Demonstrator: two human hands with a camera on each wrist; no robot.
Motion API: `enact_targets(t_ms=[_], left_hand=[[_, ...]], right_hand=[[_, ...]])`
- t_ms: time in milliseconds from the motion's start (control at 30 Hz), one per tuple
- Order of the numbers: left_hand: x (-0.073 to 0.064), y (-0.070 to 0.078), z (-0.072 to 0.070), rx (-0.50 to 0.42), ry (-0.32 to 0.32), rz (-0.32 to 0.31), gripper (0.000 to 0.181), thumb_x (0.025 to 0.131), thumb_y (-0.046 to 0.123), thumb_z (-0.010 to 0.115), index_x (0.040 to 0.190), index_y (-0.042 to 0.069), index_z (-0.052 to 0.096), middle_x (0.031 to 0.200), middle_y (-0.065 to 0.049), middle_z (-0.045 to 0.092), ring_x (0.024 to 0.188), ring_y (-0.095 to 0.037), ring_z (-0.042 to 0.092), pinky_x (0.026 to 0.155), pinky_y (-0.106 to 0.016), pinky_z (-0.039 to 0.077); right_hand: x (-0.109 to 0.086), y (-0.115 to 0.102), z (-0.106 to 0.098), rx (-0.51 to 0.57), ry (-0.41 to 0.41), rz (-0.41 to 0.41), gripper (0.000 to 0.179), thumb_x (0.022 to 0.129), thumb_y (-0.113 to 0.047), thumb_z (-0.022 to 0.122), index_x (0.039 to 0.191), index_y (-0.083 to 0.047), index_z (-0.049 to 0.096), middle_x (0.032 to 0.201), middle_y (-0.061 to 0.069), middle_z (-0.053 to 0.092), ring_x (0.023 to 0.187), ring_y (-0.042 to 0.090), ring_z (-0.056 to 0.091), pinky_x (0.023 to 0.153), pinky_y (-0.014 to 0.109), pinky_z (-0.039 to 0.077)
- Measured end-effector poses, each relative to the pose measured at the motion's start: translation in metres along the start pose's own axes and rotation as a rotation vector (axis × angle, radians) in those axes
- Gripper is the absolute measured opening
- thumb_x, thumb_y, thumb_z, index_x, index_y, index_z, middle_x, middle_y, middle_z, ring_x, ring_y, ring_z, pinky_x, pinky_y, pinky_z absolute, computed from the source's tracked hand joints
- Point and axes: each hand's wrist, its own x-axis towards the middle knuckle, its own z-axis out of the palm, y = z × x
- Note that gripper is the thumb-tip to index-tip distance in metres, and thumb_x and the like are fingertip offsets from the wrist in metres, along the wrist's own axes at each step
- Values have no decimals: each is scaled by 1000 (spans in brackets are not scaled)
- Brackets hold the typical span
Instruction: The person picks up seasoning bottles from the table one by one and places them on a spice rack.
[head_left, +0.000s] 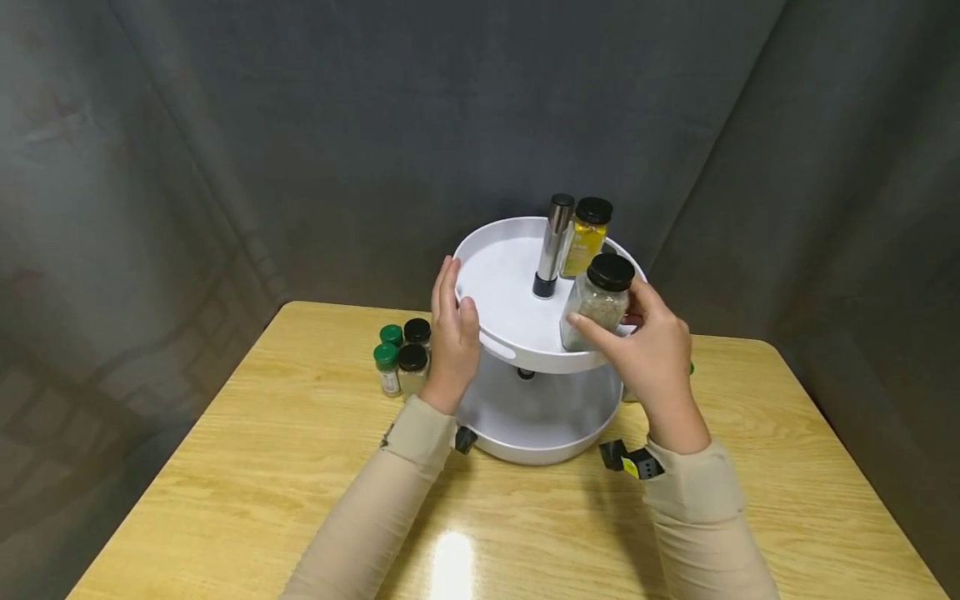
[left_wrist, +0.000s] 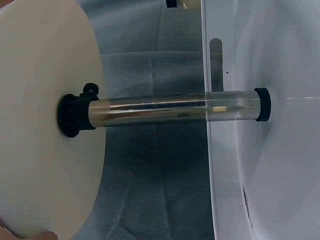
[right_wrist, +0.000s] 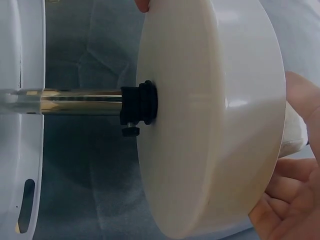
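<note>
My right hand (head_left: 658, 354) grips a clear glass jar (head_left: 594, 315) with a black lid and pale, grainy contents. The jar is upright at the front right of the upper tray (head_left: 498, 271) of a white two-tier stand; whether its base touches the tray I cannot tell. Behind it on that tier stands a yellow-filled spice jar (head_left: 582, 250), also black-lidded, beside the metal post (head_left: 553, 242). With fingers extended, my left hand (head_left: 454, 346) rests against the upper tray's left rim. In the right wrist view the tray's side (right_wrist: 250, 100) hides most of the gripped jar (right_wrist: 295, 132).
The lower tray (head_left: 536, 454) sits on the wooden table (head_left: 300, 467). Left of it stand several small jars, with green lids (head_left: 386, 357) and black lids (head_left: 412, 358). A green lid (head_left: 692, 368) peeks out behind my right hand. Grey curtains (head_left: 375, 125) hang behind.
</note>
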Motion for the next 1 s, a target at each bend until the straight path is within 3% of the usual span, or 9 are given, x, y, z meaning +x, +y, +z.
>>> enact_targets(t_ms=[133, 367, 667, 800, 1000], left_hand=[[-1, -2, 1, 3, 14, 10, 90, 101, 70, 24, 157, -1, 29, 165, -16, 21, 149, -28, 27, 120, -43, 29], [-3, -2, 4, 3, 26, 17, 81, 104, 61, 27, 157, 0, 30, 165, -15, 22, 150, -28, 27, 120, -43, 29], [0, -2, 7, -10, 20, 20, 81, 104, 61, 28, 157, 0, 30, 165, -16, 21, 150, -28, 26, 120, -43, 29], [0, -3, 8, -14, 31, 23, 77, 104, 56, 30, 156, -1, 30, 164, -19, 22, 150, -28, 27, 120, -43, 28], [-2, -3, 9, 2, 54, 33, 84, 103, 63, 27, 155, -2, 32, 164, -17, 24, 150, -28, 27, 121, -43, 27]], right_hand=[[1, -1, -1, -39, -43, 3, 61, 81, -36, 86, 131, -10, 63, 108, 16, 71, 97, 34, 68, 82, 45, 49], [0, -1, -5, -68, -86, 30, 63, 83, -43, 83, 133, -12, 60, 109, 16, 69, 101, 35, 66, 83, 48, 47], [-2, 3, 0, -91, -39, 11, 70, 85, -38, 82, 140, -7, 53, 116, 20, 68, 102, 39, 65, 85, 54, 49], [-4, 4, 4, -36, -6, 18, 81, 84, -32, 84, 149, -6, 43, 121, 20, 64, 107, 36, 60, 90, 51, 49], [-7, 5, 6, 93, 43, -15, 86, 83, -21, 85, 154, -5, 38, 139, 18, 53, 120, 31, 53, 96, 46, 46]])
